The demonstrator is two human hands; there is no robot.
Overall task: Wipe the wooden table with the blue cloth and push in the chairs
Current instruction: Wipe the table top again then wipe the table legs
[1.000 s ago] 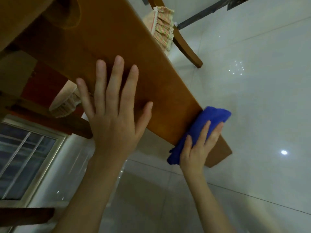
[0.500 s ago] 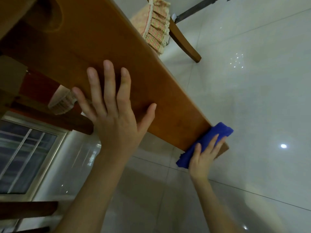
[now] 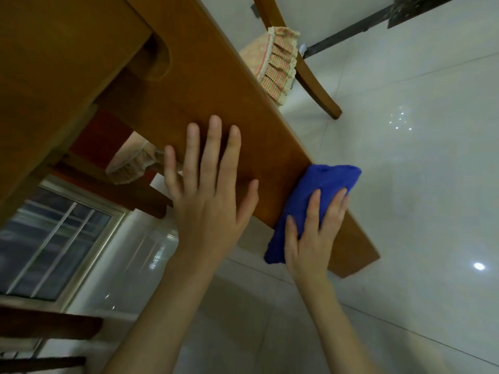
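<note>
A long wooden table leg panel slants from the upper left down to the floor at the right. My left hand lies flat on it with fingers spread, holding nothing. My right hand presses a folded blue cloth against the panel's lower part, a little above its foot. A chair with a frilled checked cushion stands behind the panel at the upper right. A second cushioned chair seat shows under the table at the left.
Glossy white tile floor fills the right and bottom of the view. A window sits at the left. Dark wooden rails of another piece of furniture cross the lower left corner.
My right hand has slid the blue cloth back up the panel, away from its foot. My left hand stays flat on the wood. The view has shifted.
</note>
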